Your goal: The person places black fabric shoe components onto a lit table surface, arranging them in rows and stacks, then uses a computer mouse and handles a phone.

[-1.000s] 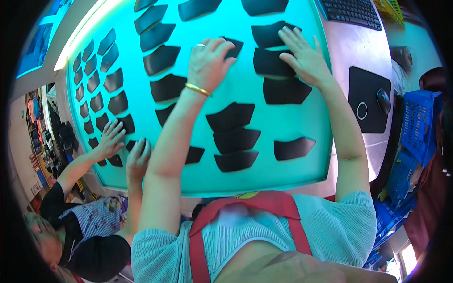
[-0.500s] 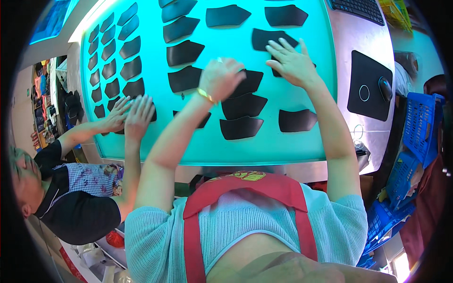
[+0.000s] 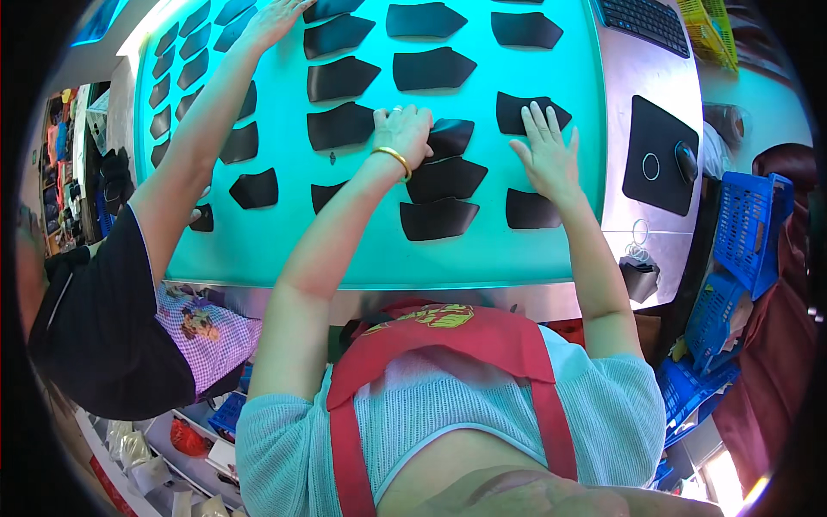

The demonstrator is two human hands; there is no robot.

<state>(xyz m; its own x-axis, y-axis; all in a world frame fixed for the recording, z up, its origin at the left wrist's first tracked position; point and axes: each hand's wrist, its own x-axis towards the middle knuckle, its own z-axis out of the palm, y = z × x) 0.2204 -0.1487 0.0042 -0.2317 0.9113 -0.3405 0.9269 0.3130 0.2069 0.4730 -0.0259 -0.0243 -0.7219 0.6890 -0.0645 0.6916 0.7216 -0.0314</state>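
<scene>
Flat dark pieces with one pointed end, leather-like, lie in columns on a lit turquoise table. My left hand, a gold bangle at its wrist, has its fingers curled on the left end of a dark piece, which looks slightly bent. That piece overlaps a second dark piece, with a third dark piece nearer me. To the right, my right hand is open, fingers spread and fingertips resting on another dark piece. Just below it sits a dark piece.
A co-worker's arm stretches across the table's left side. Right of the lit surface are a keyboard, a mouse on a black mat, and a small dark bundle. Blue baskets stand beyond the right edge.
My left hand has closed on the end of a dark piece. My right hand and the piece under it have come nearer and right. The co-worker's arm has reached to the far side.
</scene>
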